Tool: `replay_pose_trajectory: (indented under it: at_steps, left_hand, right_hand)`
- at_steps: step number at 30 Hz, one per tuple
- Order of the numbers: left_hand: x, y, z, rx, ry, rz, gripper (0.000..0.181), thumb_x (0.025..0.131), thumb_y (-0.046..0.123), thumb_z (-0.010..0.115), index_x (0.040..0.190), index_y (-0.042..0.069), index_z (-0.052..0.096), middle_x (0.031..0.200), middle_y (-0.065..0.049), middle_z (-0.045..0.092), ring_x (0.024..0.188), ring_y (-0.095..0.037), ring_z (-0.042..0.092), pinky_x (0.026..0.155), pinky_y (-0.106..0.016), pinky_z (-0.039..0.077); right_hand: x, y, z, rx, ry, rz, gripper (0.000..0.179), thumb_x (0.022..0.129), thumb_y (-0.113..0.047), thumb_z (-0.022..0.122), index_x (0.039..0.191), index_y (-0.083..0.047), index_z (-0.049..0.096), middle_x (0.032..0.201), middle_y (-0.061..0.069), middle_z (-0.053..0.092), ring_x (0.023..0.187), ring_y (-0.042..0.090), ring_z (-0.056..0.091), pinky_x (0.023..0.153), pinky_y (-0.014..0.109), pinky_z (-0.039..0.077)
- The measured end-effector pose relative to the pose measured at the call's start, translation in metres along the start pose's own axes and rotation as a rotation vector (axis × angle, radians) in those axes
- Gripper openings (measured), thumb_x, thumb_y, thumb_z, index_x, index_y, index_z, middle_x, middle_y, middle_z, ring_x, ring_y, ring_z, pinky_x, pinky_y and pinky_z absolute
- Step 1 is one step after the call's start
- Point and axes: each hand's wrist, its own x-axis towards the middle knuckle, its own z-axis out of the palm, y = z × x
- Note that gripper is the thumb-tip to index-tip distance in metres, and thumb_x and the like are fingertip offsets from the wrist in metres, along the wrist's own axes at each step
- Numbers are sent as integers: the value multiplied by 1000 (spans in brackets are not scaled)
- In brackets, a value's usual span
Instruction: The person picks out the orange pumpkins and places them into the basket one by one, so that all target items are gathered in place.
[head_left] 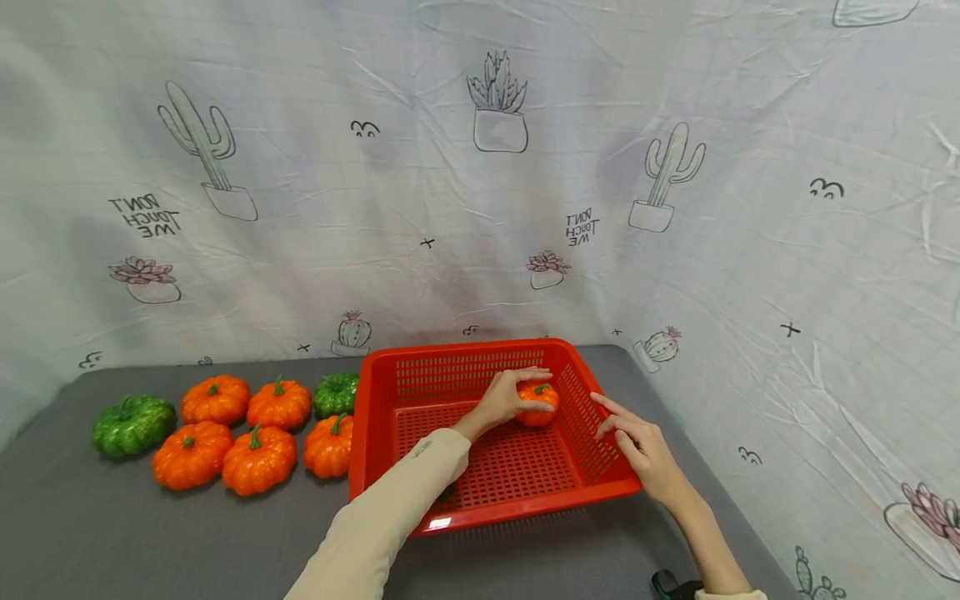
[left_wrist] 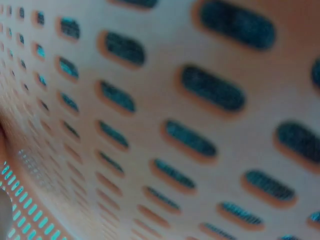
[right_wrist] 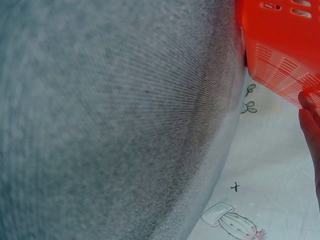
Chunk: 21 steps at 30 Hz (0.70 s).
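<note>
Inside the red plastic basket [head_left: 525, 500], toward its right end, my left hand [head_left: 506, 400] holds a small orange pumpkin [head_left: 542, 417] between thumb and fingers. The left wrist view is filled by the slotted basket wall [left_wrist: 150, 95] up close. At the basket's right rim, my right hand [head_left: 648, 454] rests with its fingers loosely spread over the edge. Fingers [right_wrist: 311, 117] of that hand also show against the basket in the right wrist view. Under my left sleeve, a dark green thing [head_left: 446, 493] in the basket is mostly hidden.
Left of the basket, several orange pumpkins [head_left: 258, 460] lie on the grey cloth-covered table [head_left: 112, 533] with a green pumpkin [head_left: 133, 425] at the far left. Another green pumpkin [head_left: 335, 395] sits beside the basket's left wall. A printed white curtain [head_left: 420, 192] hangs behind and to the right.
</note>
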Motion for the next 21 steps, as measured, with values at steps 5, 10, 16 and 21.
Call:
replay_pose_trajectory:
  at_steps: [5,10,16,21]
  left_hand:
    - [0,1,-2,-6,-1,-3,53,76,20,82,125,8,65,133,-6,57,131,-21,45,102,-33,42]
    - [-1,1,-5,-26,-17,-37,51,76,19,81,123,8,66,128,-5,62,126,-19,50,92,-27,48]
    - [1,6,-10,-42,-37,-63,49,78,19,80,123,7,66,126,-4,63,125,-19,51,99,-32,44]
    - [10,18,-22,-40,-76,-101,52,80,21,78,129,10,62,133,-4,57,131,-17,44,108,-39,35]
  right_hand:
    - [0,1,1,0,-9,-7,28,92,4,42,86,-9,65,132,23,54,51,-5,19,43,16,24]
    - [0,0,2,-4,-17,-3,28,92,4,42,86,-9,66,132,22,54,51,-5,19,43,16,24]
    - [0,1,3,-7,-24,-4,27,92,4,42,86,-9,66,132,22,54,50,-5,20,43,16,25]
    - [2,1,-2,-24,-14,-8,27,91,4,43,86,-8,66,133,23,53,50,-3,23,43,16,25]
